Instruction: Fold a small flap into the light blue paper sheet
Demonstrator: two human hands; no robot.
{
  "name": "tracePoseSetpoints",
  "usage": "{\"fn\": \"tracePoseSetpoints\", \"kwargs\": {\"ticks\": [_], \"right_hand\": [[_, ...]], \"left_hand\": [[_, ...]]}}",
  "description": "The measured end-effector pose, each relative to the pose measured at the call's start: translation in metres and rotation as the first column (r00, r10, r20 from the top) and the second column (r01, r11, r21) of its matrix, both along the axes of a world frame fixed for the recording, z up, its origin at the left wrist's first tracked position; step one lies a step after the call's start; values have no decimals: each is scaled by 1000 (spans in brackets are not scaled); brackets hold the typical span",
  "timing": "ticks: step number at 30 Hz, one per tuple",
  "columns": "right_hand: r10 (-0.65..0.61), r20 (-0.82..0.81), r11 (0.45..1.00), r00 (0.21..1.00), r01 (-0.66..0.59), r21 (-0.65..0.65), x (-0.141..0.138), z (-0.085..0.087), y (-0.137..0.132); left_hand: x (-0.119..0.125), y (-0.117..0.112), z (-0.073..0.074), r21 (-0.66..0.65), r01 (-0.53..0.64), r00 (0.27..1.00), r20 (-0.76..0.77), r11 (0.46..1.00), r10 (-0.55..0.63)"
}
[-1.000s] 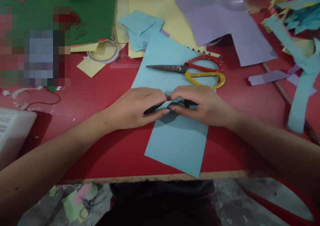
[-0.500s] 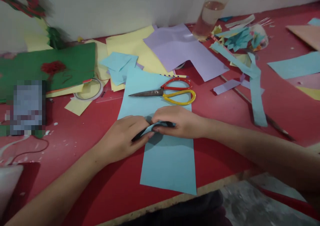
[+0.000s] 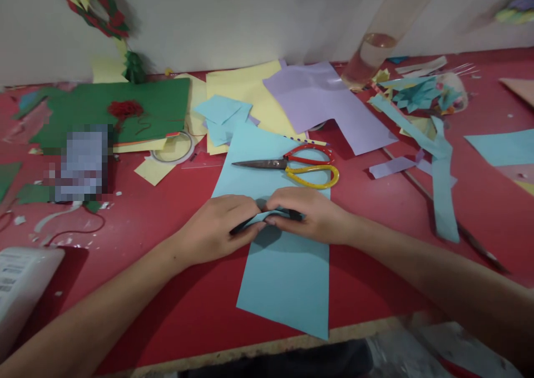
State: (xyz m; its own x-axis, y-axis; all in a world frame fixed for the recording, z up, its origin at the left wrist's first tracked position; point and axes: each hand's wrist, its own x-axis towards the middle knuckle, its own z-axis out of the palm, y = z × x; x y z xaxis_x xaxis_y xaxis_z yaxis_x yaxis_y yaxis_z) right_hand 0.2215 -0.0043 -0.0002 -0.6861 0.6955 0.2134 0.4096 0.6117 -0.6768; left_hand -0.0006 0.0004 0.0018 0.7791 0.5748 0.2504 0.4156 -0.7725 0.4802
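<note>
On the red table (image 3: 137, 289) lie scissors (image 3: 292, 166) with red and yellow handles, a purple sheet (image 3: 329, 105), a yellow sheet (image 3: 246, 88), a green card (image 3: 112, 111), a tape ring (image 3: 173, 150) and blue strips (image 3: 442, 200).

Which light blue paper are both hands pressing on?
The long light blue sheet at the table's front edge, under the scissors. The left hand and right hand rest on it; other blue pieces lie untouched.

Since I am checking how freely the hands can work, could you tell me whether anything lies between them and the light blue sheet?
Nothing visible does: the left hand and right hand already rest on the light blue sheet, fingertips meeting at its middle. The scissors lie on the same sheet just beyond the hands, apart from them.
</note>
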Motion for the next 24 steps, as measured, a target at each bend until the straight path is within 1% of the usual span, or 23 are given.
{"fn": "tracePoseSetpoints", "kwargs": {"ticks": [4,7,10,16,21,24], "right_hand": [[-92,-40,989,995,86,-119,1,2,-2],[-123,-64,980,990,111,-164,1,4,-2],[-153,-89,972,984,134,-195,0,5,-1],[-191,-137,968,972,163,-193,0,3,0],[-223,-171,947,960,171,-273,0,1,0],[-258,-182,927,949,190,-323,1,-1,-1]], "left_hand": [[-1,0,1,-75,-46,997,57,996,51],[-2,0,1,-141,-67,992,97,988,81],[-1,1,1,-178,-76,987,125,981,99],[1,2,0,-195,-115,972,181,974,151],[1,3,-1,-199,-193,950,206,961,234],[0,3,0,-219,-262,929,205,940,307]]}}
